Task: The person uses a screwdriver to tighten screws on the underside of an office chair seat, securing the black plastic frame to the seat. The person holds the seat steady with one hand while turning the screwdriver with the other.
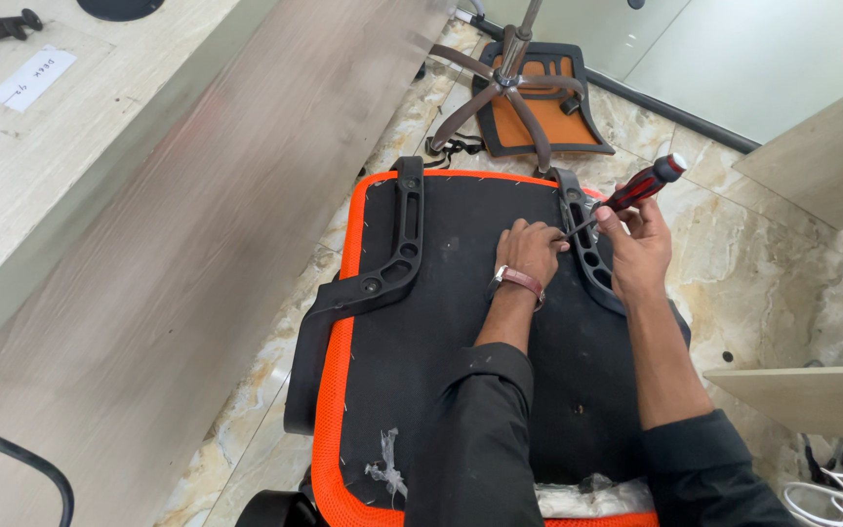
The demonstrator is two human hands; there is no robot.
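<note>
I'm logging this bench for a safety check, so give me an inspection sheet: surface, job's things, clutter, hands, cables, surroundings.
Surface: marbled beige stone floor; pale wooden desk at left.
Job's things: upturned black chair seat with orange mesh edge; black plastic armrest bracket on its right side; a second bracket on its left; red-and-black-handled screwdriver.
Clutter: torn clear plastic scraps on the seat.
Hands: right hand grips the screwdriver, tip at the right bracket; left hand rests on the seat beside the tip.
Cables: white cords at lower right; black cable at lower left.
Surroundings: orange chair backrest with metal star base lying beyond.
</note>
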